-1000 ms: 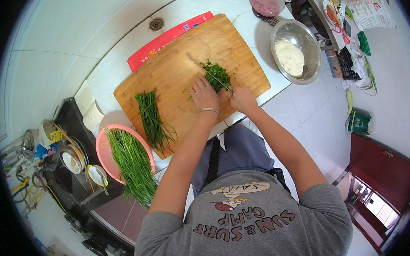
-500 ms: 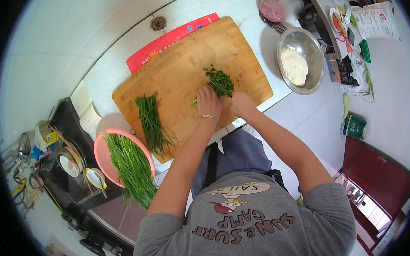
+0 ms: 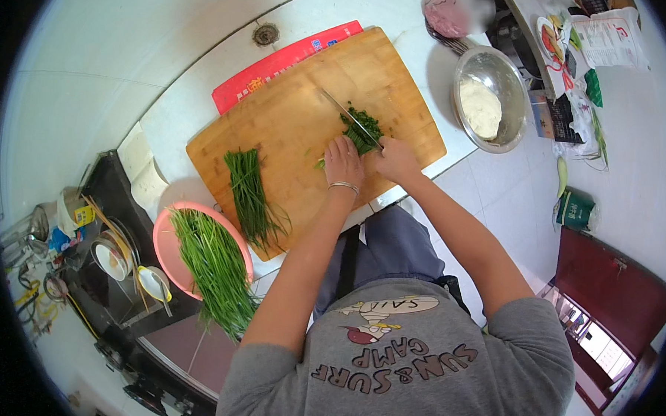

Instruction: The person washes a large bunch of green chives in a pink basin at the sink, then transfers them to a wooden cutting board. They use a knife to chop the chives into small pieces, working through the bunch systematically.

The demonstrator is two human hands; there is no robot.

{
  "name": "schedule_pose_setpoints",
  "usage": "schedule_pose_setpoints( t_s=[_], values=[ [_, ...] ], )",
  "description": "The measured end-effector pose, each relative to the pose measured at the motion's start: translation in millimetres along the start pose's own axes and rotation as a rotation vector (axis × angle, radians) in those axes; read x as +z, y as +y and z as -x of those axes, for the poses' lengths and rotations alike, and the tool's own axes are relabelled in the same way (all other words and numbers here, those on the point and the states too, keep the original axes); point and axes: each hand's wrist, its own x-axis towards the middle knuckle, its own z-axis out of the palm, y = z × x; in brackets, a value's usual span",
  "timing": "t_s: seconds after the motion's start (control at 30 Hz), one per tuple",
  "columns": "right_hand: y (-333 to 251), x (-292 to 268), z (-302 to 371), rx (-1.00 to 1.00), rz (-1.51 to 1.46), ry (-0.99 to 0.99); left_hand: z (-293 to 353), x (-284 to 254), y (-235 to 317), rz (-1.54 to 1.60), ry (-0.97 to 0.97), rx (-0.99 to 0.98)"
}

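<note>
Head view: leftmost we have a pink basin point(image 3: 168, 249), long greens point(image 3: 215, 265) heaped in it and hanging over the near rim. Light and floppy; we'd expect them to slip if wet, so lift from underneath. Next, on the left end of the wooden board point(image 3: 292, 124), a bundle of greens point(image 3: 249, 197) lies flat, no hand on it. We'd take it round the middle, light grip; probably bruises easily. A red flat pack point(image 3: 267, 69) sticks out behind the board. Stalks point(image 3: 321, 164) peek out left of our left hand point(image 3: 343, 163), which is palm down, fingers close together on them; can't tell how hard it grips. Knife point(image 3: 337, 104) slants to upper left, spine up. Blade looks thin and stiff: hold by the handle only, guiding fingertips curled back. Chopped greens point(image 3: 371, 124) pile against the blade; likely soft and clingy, better scraped than picked. Our right hand point(image 3: 396, 160) is closed round the knife handle, just beside the left. Far right, steel bowl point(image 3: 510, 111) with pale dough point(image 3: 481, 108), well apart from both hands.
</note>
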Motion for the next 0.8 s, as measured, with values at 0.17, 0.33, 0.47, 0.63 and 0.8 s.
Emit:
schedule_pose_setpoints(
  t_s=[0.17, 0.33, 0.47, 0.63, 0.8],
  values=[
    [-5, -11, 28, 0.009, -0.016, -0.02, 0, -1, 0, 0.003, 0.011, 0.026],
    [1, -2, 35, 0.075, -0.004, -0.019, 1, 2, 0, -0.005, 0.003, 0.023],
    [22, 18, 29, 0.064, 0.023, 0.028, 0, 4, 0, -0.02, 0.016, 0.015],
    [25, 23, 19, 0.076, 0.093, -0.029, -2, 4, -1, -0.007, 0.005, 0.014],
    [17, 21, 11, 0.091, 0.139, -0.125, -3, 4, -3, 0.039, -0.029, 0.0]
  ],
)
